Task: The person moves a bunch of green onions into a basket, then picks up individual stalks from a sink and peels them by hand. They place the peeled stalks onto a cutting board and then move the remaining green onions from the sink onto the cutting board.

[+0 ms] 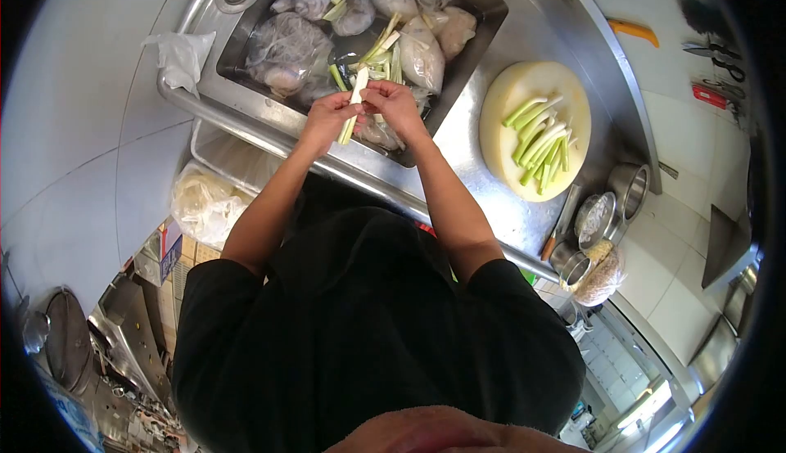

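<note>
Over the front edge of a metal sink (246, 103), my left hand (327, 119) and my right hand (396, 109) pinch a pale green onion stalk (359, 85) between them. Its white upper end points away from me, and a greener end hangs below my fingers. More cut green onion stalks (378, 64) lie in the sink just beyond my hands. Around them sit several plastic-bagged lumps, pale and rounded like poultry, such as a bag (422, 56) on the right and another bag (288, 50) on the left. My fingertips partly hide the middle of the held stalk.
Right of the sink, a round cutting board (499, 146) bears several green onion pieces (540, 142). Near it lie a knife (562, 222) and metal bowls (629, 191). A tubular rail (246, 135) runs along the front; a plastic bag (184, 58) hangs at its left corner.
</note>
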A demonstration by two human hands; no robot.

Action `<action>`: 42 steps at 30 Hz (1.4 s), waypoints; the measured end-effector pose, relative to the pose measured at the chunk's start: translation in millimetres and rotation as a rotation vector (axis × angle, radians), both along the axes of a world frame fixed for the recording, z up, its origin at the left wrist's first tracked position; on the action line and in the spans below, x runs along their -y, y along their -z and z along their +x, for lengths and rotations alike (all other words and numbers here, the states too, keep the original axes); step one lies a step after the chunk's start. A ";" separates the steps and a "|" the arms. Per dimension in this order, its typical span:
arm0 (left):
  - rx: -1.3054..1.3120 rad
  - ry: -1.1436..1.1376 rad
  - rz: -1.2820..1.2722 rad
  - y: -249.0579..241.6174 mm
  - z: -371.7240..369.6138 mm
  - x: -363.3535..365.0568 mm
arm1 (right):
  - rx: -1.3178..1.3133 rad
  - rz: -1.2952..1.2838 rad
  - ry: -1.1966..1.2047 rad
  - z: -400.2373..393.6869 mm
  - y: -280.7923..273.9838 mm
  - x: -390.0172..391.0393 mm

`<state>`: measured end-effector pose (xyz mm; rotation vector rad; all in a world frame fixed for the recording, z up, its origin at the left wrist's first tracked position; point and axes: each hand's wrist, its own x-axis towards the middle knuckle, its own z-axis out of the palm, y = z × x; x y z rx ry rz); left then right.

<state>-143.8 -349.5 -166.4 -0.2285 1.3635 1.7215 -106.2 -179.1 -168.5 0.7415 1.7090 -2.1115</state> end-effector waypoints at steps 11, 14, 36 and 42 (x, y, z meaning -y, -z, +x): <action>-0.135 0.113 -0.054 7.0 13.6 -1.1 | 0.016 -0.049 0.198 -5.2 -0.6 15.4; -0.423 0.123 -0.202 20.6 21.7 -1.9 | 0.098 -0.108 0.141 -7.7 5.6 12.0; -0.836 0.602 -0.566 45.9 -88.9 23.4 | 0.143 0.215 0.328 5.6 99.1 -60.8; -0.894 0.209 -0.776 101.4 -224.9 -59.5 | 0.123 1.003 -0.784 20.2 88.9 -1.1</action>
